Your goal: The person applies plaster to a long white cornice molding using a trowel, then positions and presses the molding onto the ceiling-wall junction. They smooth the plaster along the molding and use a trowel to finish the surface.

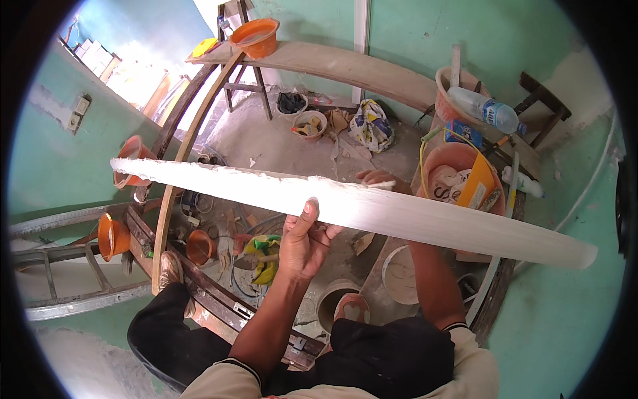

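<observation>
A long white board strip spans the view in front of me, tilted down toward the right. White paste lies rough along its far edge, mostly on the left half. My left hand grips the strip's near edge at the middle, thumb on the upper face and fingers underneath. My right forearm passes beneath the strip, and my right hand shows past the far edge with fingers bent. A small whitish piece lies beside those fingers; what they hold is mostly hidden by the strip.
Wooden planks on trestles frame the work area. An orange basin stands on the far plank. On the right are a tub with a yellow tool and a plastic bottle. A ladder lies left; buckets and a bag stand on the floor.
</observation>
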A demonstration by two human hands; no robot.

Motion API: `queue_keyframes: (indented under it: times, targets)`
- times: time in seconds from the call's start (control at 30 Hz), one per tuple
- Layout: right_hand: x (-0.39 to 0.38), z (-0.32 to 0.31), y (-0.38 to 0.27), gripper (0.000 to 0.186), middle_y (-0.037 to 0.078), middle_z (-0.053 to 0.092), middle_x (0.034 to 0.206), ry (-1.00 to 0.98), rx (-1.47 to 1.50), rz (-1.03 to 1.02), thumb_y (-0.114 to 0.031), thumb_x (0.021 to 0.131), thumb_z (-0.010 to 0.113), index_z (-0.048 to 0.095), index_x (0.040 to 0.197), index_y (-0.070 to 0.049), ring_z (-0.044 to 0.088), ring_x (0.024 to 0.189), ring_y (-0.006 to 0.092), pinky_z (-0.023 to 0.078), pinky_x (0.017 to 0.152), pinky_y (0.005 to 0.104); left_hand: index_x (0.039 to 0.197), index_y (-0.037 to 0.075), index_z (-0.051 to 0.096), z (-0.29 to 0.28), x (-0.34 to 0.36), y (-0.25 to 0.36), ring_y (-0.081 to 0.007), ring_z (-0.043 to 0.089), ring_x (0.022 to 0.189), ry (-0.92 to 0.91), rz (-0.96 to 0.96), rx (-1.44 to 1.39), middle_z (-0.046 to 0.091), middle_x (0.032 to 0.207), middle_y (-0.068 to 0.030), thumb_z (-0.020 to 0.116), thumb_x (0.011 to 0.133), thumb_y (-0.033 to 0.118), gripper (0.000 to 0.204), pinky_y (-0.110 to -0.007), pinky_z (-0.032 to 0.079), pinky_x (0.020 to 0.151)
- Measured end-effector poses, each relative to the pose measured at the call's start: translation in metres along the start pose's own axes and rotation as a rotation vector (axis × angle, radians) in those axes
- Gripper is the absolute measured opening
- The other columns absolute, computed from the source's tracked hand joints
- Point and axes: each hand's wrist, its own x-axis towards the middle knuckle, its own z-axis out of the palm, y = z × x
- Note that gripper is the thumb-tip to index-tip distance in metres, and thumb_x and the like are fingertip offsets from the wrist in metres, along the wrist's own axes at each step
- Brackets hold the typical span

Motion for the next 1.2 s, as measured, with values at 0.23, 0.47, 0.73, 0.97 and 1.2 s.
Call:
queue_keyframes:
  times: [0.23, 0.47, 0.73, 0.97, 1.2]
  targets:
    - [-0.015, 0.001, -0.022, 0.044, 0.015, 0.064, 0.119, 0.262, 0.174, 0.027, -0.039, 0.094, 0.068, 0.065, 0.119, -0.002, 0.054, 0.127, 0.0345, 0.038, 0.115, 0.0508, 0.128, 0.008, 0.058, 0.006, -0.003, 0.004, -0.0261, 0.07, 0.112, -0.005, 0.02, -0.015, 0.068, 0.122, -0.0099, 0.068, 0.1, 0.023, 0.033, -0.044, 0.065, 0.09]
    - [0.035, 0.017, -0.054, 0.043, 0.016, 0.064, 0.12, -0.021, -0.096, -0.002, -0.035, 0.093, 0.069, 0.066, 0.119, -0.002, 0.055, 0.126, 0.0337, 0.039, 0.114, 0.0495, 0.127, 0.012, 0.058, 0.004, -0.005, 0.006, -0.0254, 0.069, 0.113, -0.01, 0.036, -0.025, 0.068, 0.12, -0.0051, 0.07, 0.099, 0.024, 0.033, -0.046, 0.065, 0.091]
    - [-0.027, -0.045, -0.067, 0.039, 0.016, 0.064, 0.119, 0.262, -0.182, -0.024, -0.035, 0.098, 0.065, 0.064, 0.122, -0.004, 0.057, 0.122, 0.032, 0.041, 0.113, 0.0477, 0.127, 0.013, 0.057, 0.004, -0.003, 0.007, -0.0251, 0.068, 0.115, 0.017, 0.04, -0.032, 0.066, 0.118, -0.0022, 0.072, 0.097, 0.025, 0.035, -0.048, 0.064, 0.091]
    - [0.021, -0.018, -0.1, 0.028, 0.014, 0.067, 0.116, 0.189, -0.228, -0.182, -0.025, 0.1, 0.063, 0.067, 0.114, -0.002, 0.063, 0.113, 0.0311, 0.049, 0.101, 0.0446, 0.131, 0.012, 0.054, 0.007, -0.003, 0.012, -0.0287, 0.067, 0.117, -0.037, 0.059, -0.065, 0.065, 0.126, -0.0079, 0.072, 0.097, 0.025, 0.04, -0.049, 0.063, 0.094]
    - [-0.036, -0.038, -0.123, 0.031, 0.014, 0.065, 0.118, 0.429, -0.384, 0.202, -0.025, 0.095, 0.066, 0.066, 0.116, -0.003, 0.06, 0.119, 0.0264, 0.049, 0.103, 0.0386, 0.132, 0.012, 0.054, 0.011, -0.002, 0.012, -0.0295, 0.066, 0.12, -0.05, 0.069, -0.066, 0.064, 0.129, -0.0083, 0.071, 0.098, 0.025, 0.04, -0.05, 0.061, 0.097]
